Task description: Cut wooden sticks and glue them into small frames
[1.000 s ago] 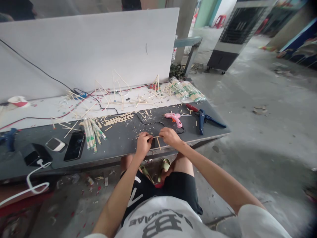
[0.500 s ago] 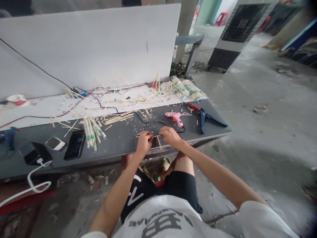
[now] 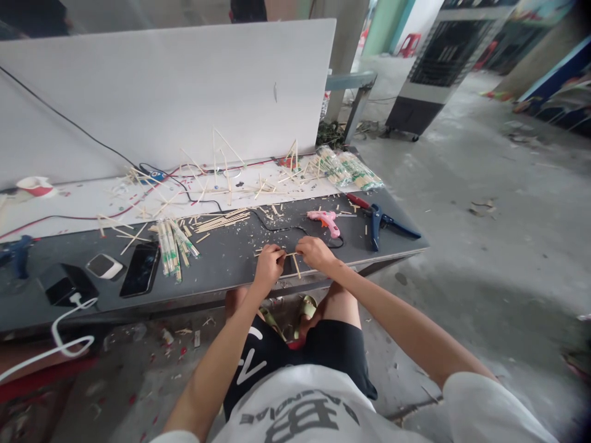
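At the table's front edge, my left hand (image 3: 271, 263) and my right hand (image 3: 315, 252) pinch a thin wooden stick (image 3: 290, 254) between them, one near each side. A second short stick (image 3: 296, 266) hangs off it toward me, the two making a T shape. Part of a stick also shows left of my left hand. Just beyond my right hand lies a pink glue gun (image 3: 325, 221) with its black cord. To its right rests a blue-handled cutter tool (image 3: 379, 223).
Loose sticks (image 3: 226, 219) and plastic-wrapped stick bundles (image 3: 170, 249) lie left of my hands, beside a phone (image 3: 140, 271). Stick frames (image 3: 226, 166) stand along the white board (image 3: 184, 92). More wrapped packs (image 3: 355, 169) sit at the far right corner. An air cooler (image 3: 434, 80) stands on the floor.
My hands hold almost the same pose on the sticks. The whole view has tilted slightly, with the background sitting a little lower in the picture.
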The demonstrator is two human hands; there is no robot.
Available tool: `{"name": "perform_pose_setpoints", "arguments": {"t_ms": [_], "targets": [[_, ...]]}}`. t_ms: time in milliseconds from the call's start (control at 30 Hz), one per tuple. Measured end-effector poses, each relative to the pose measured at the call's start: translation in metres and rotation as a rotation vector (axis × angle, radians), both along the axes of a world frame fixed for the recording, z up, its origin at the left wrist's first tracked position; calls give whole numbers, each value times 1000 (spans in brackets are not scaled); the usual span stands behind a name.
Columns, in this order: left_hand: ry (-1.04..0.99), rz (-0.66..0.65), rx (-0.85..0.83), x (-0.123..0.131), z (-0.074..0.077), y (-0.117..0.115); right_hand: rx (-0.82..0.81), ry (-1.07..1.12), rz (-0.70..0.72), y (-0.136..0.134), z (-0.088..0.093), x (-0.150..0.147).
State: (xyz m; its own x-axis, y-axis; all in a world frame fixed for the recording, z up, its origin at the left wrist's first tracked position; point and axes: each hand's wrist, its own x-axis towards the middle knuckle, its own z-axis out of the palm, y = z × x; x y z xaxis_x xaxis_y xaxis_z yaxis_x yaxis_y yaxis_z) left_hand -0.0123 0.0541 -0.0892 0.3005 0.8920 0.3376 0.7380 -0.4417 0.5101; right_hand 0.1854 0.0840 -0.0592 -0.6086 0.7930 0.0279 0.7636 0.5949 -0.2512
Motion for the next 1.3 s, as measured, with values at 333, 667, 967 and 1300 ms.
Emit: {"name": "perform_pose_setpoints", "arguments": {"t_ms": [333, 667, 967, 1300], "targets": [[-4, 15, 2, 2, 0, -2, -1, -18, -4, -4, 6, 1], [12, 30, 6, 2, 1, -3, 8, -21, -9, -5, 4, -1], [10, 17, 9, 1, 0, -3, 4, -28, -18, -4, 4, -2], [10, 18, 3, 1, 0, -2, -2, -29, -21, -5, 4, -3]]}}
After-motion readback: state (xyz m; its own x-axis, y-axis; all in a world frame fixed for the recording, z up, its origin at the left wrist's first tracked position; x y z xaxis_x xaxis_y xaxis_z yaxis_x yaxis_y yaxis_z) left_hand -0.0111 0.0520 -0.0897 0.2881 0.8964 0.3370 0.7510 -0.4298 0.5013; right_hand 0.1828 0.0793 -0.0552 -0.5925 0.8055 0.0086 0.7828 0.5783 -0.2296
